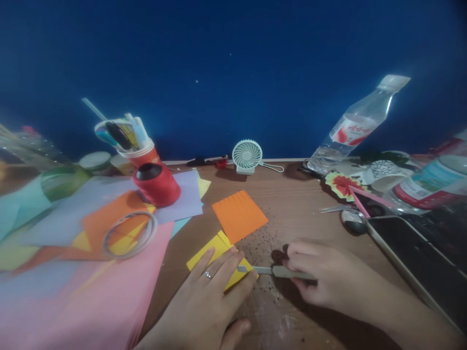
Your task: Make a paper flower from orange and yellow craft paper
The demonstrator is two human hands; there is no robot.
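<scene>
My left hand [219, 287], with a ring on one finger, lies flat with fingers spread on a folded yellow paper [199, 257], pressing it to the table. My right hand [321, 272] is closed round the grey handle of a utility knife [286, 272]. The knife's blade points left and its tip reaches over the yellow paper, close to my left fingertips. Just behind lies an orange paper square [240, 216] with faint pleat lines, apart from both hands. Part of the yellow paper is hidden under my left hand.
Coloured paper sheets [142, 282], a red thread spool [156, 187] and a cup of pens [140, 154] crowd the left. A small fan [247, 155] stands at the back. On the right are a bottle [350, 131], a paper rosette [345, 185], scissors and a phone [412, 257]. Dark crumbs dot the table.
</scene>
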